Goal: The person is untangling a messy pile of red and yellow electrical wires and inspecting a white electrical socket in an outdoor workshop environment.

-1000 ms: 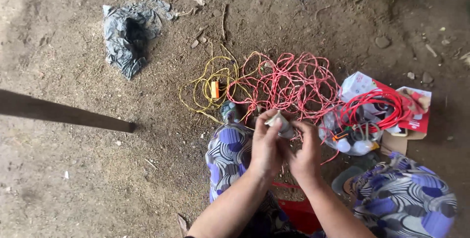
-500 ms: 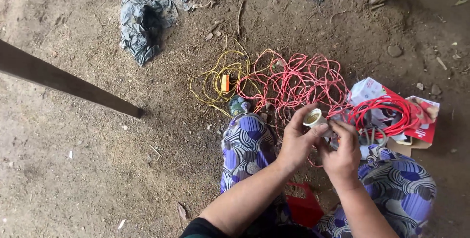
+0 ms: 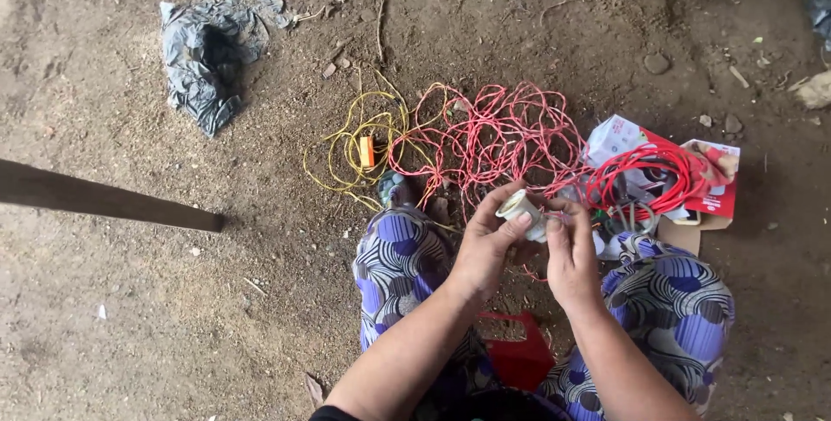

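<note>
Left hand (image 3: 486, 244) and right hand (image 3: 570, 252) together, fingers curled (forearms angled inward)

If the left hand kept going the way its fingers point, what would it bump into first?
Probably the tangle of red wire on the dirt. The left hand, holding a small white fitting, points up and away from the body; depth is hard to judge from above.

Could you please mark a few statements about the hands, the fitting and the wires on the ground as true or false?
1. The left hand holds a small white fitting. True.
2. The right hand rests on the ground. False: it is at the fitting too.
3. Red wire lies tangled on the dirt. True.
4. The yellow wire lies right of the red wire. False: it lies to its left.
5. The grey bag is in the person's lap. False: it lies on the dirt, far left.
</note>
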